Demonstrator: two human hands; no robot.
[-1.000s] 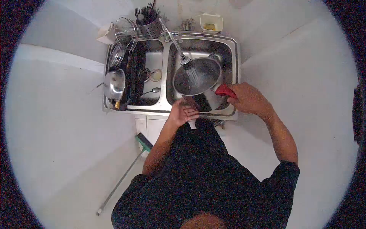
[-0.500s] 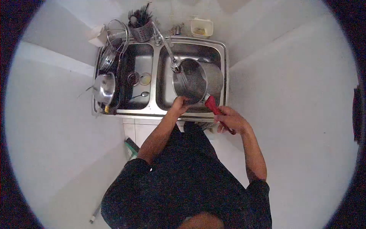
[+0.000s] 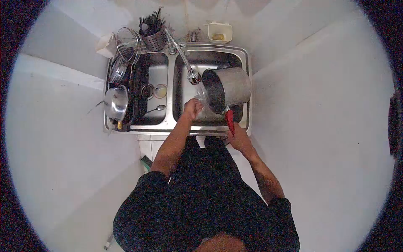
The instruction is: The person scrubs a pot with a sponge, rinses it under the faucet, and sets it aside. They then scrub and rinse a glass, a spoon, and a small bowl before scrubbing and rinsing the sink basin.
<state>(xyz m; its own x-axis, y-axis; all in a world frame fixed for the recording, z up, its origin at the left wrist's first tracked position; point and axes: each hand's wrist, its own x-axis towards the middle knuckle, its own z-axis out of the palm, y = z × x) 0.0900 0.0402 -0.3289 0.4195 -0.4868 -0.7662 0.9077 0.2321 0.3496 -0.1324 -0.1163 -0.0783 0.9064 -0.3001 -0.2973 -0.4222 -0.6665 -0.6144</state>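
At sink (image 3: 170, 94), tilted pot (image 3: 235, 86), holder (image 3: 154, 40) of cutlery (image 3: 152, 23)

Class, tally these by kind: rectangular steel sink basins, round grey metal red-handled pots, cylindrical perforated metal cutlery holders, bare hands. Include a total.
Sink basins: 2
Red-handled pot: 1
Cutlery holder: 1
Bare hands: 2
Total: 6

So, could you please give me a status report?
Right hand grips red handle. Saucepan tipped sideways, left hand near its mouth. Running faucet close alongside.
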